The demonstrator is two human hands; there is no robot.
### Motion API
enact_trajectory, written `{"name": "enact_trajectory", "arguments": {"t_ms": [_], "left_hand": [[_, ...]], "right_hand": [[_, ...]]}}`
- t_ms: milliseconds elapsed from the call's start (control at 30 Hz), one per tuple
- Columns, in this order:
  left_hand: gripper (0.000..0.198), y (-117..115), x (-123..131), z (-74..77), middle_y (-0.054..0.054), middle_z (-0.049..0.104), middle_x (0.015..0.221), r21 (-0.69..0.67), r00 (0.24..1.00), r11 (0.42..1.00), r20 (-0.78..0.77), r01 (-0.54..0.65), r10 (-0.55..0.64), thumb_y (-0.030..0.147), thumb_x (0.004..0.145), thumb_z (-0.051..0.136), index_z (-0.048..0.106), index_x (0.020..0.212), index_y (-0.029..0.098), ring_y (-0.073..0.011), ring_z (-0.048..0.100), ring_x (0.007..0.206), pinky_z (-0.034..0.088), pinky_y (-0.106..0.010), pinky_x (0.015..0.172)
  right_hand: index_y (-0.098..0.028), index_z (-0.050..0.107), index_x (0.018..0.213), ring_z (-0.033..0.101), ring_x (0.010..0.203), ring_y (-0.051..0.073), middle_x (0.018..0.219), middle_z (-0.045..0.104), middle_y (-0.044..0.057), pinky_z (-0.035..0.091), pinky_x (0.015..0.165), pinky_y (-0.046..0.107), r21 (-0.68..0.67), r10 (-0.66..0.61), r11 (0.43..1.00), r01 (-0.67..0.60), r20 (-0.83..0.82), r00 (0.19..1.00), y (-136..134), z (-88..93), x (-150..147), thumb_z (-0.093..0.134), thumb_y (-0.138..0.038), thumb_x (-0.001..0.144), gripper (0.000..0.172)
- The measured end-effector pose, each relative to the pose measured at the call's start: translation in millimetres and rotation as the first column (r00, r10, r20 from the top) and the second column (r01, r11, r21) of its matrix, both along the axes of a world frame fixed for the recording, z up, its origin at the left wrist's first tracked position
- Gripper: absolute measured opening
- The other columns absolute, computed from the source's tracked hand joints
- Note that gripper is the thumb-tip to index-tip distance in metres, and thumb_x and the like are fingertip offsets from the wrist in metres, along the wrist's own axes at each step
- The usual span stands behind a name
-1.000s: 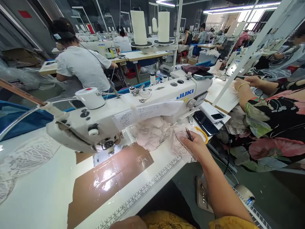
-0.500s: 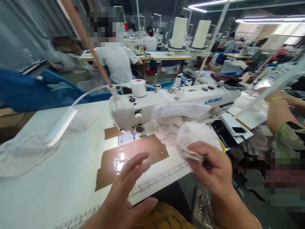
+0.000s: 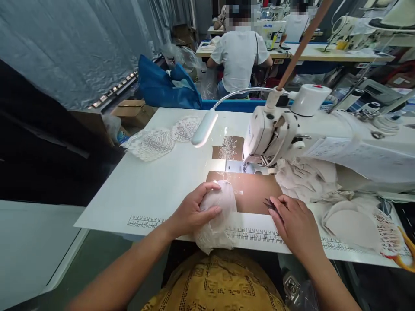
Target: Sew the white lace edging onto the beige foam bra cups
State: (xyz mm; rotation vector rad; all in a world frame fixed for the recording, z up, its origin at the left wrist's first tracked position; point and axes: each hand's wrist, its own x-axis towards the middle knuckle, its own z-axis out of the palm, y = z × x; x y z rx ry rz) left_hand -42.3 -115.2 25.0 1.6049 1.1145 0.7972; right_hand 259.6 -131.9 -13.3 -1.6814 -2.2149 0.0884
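My left hand (image 3: 193,211) grips a pale bra cup (image 3: 223,198) between thumb and fingers, near the table's front edge. Sheer lace (image 3: 215,237) hangs from the cup over that edge. In my right hand (image 3: 296,220) are small dark thread snips (image 3: 271,205), partly hidden by the fingers, their points turned left toward the cup but apart from it. Beneath both lies a shiny brown patch (image 3: 256,190) in front of the sewing machine (image 3: 275,134). More pale cups (image 3: 352,224) are stacked to the right of my right hand.
Two white lace cups (image 3: 151,144) lie at the table's far left. A lamp (image 3: 205,127) arches over the machine's needle side. Crumpled pale fabric (image 3: 308,175) sits under the machine arm. Orange-handled scissors (image 3: 407,255) rest at the right edge. A co-worker (image 3: 240,56) sits beyond the table.
The view has swung left. The white piece that was in my right hand is now in my left, which was open and empty. My right hand keeps the dark snips.
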Motion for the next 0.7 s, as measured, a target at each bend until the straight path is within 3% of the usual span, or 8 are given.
{"name": "enact_trajectory", "arguments": {"t_ms": [67,133,233,300,367,500,600,700], "left_hand": [[0.046,0.4,-4.5,-1.5,-0.004,0.055,0.109,-0.067,0.997,0.998,0.081,0.015,-0.009,0.034,0.084,0.065,0.045,0.124,0.023,-0.0139,0.056,0.08,0.049,-0.023,0.067],[0.047,0.3,-5.3,-2.2,-0.004,0.055,0.105,-0.114,0.99,0.992,0.14,0.048,-0.032,0.034,0.085,0.065,0.045,0.126,0.022,-0.0144,0.056,0.079,0.049,-0.023,0.065],[0.042,-1.2,-4.3,-1.8,-0.005,0.056,0.11,-0.036,0.989,0.997,0.132,0.068,-0.063,0.031,0.084,0.065,0.051,0.123,0.021,-0.0182,0.057,0.091,0.05,-0.025,0.074],[0.047,-2.5,-4.6,-1.1,-0.007,0.054,0.12,0.048,0.992,0.996,0.1,0.07,-0.075,0.027,0.083,0.066,0.05,0.127,0.022,-0.0202,0.055,0.1,0.048,-0.027,0.082],[0.045,-3.8,-5.9,-0.5,-0.007,0.056,0.117,0.081,0.99,0.991,0.085,0.104,-0.11,0.025,0.083,0.065,0.052,0.126,0.021,-0.0186,0.056,0.095,0.048,-0.026,0.078],[0.012,-4.6,-9.0,0.5,-0.002,0.058,0.079,0.092,0.977,0.98,0.106,0.177,-0.186,0.023,0.087,0.061,0.064,0.093,0.014,-0.0119,0.052,0.068,0.042,-0.022,0.062],[0.012,-3.6,-10.8,2.1,-0.003,0.057,0.077,0.119,0.971,0.971,0.095,0.206,-0.217,0.024,0.087,0.06,0.065,0.087,0.013,-0.0124,0.053,0.069,0.043,-0.023,0.065],[0.019,-2.1,-18.5,3.5,-0.006,0.058,0.087,0.093,0.973,0.976,0.104,0.199,-0.208,0.029,0.089,0.057,0.066,0.09,0.013,-0.016,0.055,0.078,0.045,-0.025,0.069]], "right_hand": [[-0.017,0.064,0.117,0.058,0.107,0.032,0.113,0.064,0.015,0.048,0.088,0.048,0.026,0.058,0.998,-0.055,-0.089,0.994,-0.5,3.6,-5.6,0.047,-0.033,0.093,0.033],[-0.02,0.063,0.118,0.059,0.109,0.027,0.117,0.064,0.012,0.049,0.09,0.043,-0.011,0.093,0.995,-0.101,-0.301,0.949,1.3,11.8,-19.1,0.047,-0.032,0.093,0.032],[-0.024,0.064,0.114,0.064,0.1,0.021,0.112,0.067,0.007,0.053,0.083,0.035,-0.158,0.056,0.967,-0.198,-0.631,0.774,9.7,25.4,-47.6,0.048,-0.032,0.094,0.027],[-0.024,0.064,0.113,0.066,0.09,0.018,0.108,0.069,0.006,0.054,0.078,0.033,-0.227,0.018,0.927,-0.298,-0.768,0.64,17.4,32.2,-65.9,0.048,-0.033,0.094,0.027],[-0.024,0.066,0.111,0.066,0.091,0.018,0.107,0.069,0.005,0.053,0.082,0.033,-0.224,0.056,0.879,-0.421,-0.828,0.558,24.2,36.4,-80.1,0.049,-0.031,0.094,0.026],[-0.022,0.071,0.098,0.065,0.093,0.019,0.1,0.071,0.005,0.051,0.083,0.032,-0.222,0.103,0.79,-0.572,-0.871,0.48,28.9,37.9,-95.6,0.055,-0.028,0.089,0.019],[-0.021,0.068,0.09,0.063,0.08,0.016,0.088,0.069,0.002,0.05,0.072,0.028,-0.312,-0.029,0.764,-0.565,-0.891,0.452,25.3,34.0,-100.6,0.064,-0.029,0.083,0.012],[-0.022,0.061,0.103,0.061,0.071,0.014,0.08,0.066,-0.001,0.049,0.063,0.025,-0.373,-0.211,0.767,-0.523,-0.915,0.343,20.6,28.8,-100.8,0.07,-0.031,0.078,0.028]]}}
